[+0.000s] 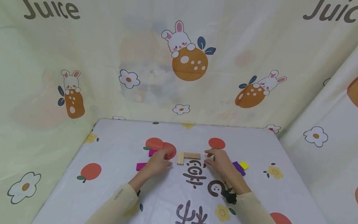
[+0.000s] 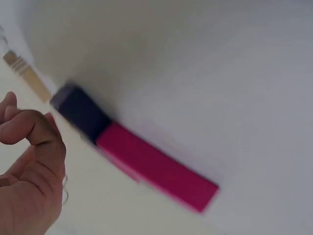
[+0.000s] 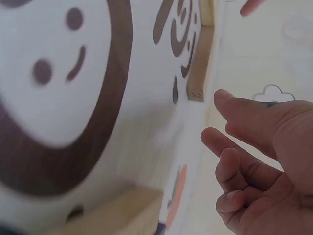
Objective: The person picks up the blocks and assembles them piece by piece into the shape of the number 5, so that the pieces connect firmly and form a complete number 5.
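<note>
Two light wooden pieces touch at the middle of the table: a grooved-looking piece pointing away and a plain wooden block lying crosswise at its right. My left hand hovers left of them, fingers loosely bent, nothing held. To their right is my right hand, thumb and fingers apart and no object between them. In the right wrist view, the plain block's end lies beyond the thumb tip. A magenta block and a dark blue block lie beside my left hand in the left wrist view.
A purple block and a yellow block lie behind my right wrist. Another wooden block shows close up in the right wrist view. A printed cloth covers the table; a printed curtain hangs at the back.
</note>
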Demonstrator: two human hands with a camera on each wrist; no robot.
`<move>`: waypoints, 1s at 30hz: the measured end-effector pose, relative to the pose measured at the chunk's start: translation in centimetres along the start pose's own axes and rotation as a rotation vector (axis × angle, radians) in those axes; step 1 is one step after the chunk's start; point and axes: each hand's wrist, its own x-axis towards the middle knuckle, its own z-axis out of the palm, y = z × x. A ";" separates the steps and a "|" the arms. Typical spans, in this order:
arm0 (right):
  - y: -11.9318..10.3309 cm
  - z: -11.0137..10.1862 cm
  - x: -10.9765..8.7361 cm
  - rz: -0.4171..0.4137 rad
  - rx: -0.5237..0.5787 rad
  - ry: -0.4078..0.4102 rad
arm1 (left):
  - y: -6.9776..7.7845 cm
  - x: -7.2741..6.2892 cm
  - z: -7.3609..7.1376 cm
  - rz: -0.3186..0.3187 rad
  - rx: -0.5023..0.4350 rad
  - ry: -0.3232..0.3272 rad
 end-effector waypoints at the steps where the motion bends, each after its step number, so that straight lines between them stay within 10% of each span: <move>1: 0.2 -0.2 -0.3 0.004 0.002 0.004 | -0.2 -0.3 -0.4 0.017 0.005 0.006; 12: 2.1 -2.1 -4.0 0.107 0.006 0.042 | -2.0 -2.1 -3.5 0.002 0.010 0.063; 30: 4.1 -2.7 -8.3 0.214 -0.034 -0.004 | -3.2 -3.4 -3.9 -0.016 0.092 0.092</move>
